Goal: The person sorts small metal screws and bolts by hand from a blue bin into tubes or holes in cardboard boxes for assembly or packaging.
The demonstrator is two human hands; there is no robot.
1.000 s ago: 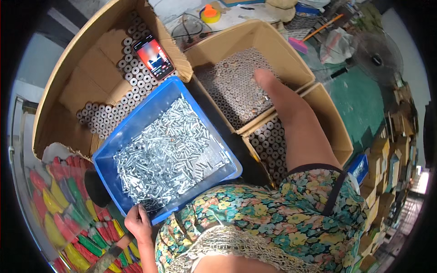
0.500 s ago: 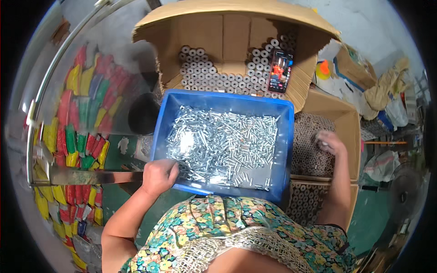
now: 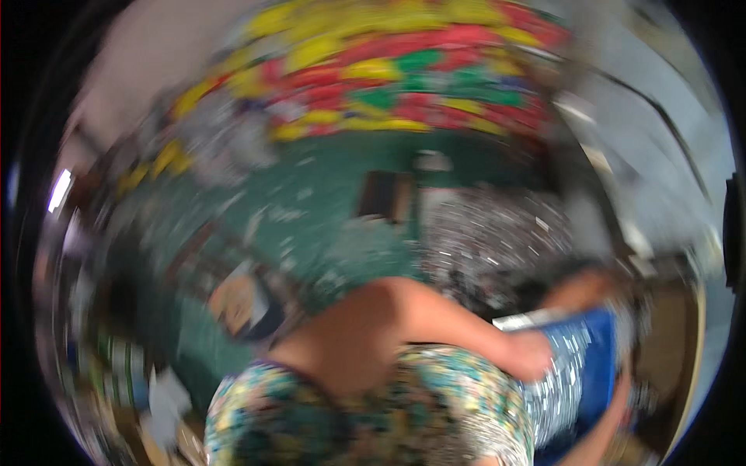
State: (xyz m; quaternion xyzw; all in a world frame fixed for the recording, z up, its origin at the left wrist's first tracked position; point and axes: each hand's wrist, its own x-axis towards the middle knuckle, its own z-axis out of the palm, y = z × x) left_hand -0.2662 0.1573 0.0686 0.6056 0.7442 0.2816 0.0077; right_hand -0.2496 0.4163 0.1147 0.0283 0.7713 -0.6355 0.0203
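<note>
Strong motion blur covers the whole view. A blue tray (image 3: 600, 353) with many small silvery metal pins (image 3: 563, 380) lies at the lower right. My left hand (image 3: 531, 355) is at the tray's side, over the edge of the pins; its fingers are smeared. Along the tray's other side reaches my right hand (image 3: 622, 388), close to the blue wall, its fingers too blurred to read. Whether either hand grips the tray, I cannot tell.
Stacked yellow, red and green bags (image 3: 404, 74) line the far side. A shiny, blurred heap (image 3: 497, 233) lies on the green floor (image 3: 318, 210). Near it sits a dark block (image 3: 379, 194). A stool-like object (image 3: 237, 307) stands left, a cardboard box (image 3: 672, 349) right.
The view has swung to the left, so the tray now appears at the lower right. My right hand has gone from the box of small cylinders to beside the tray.
</note>
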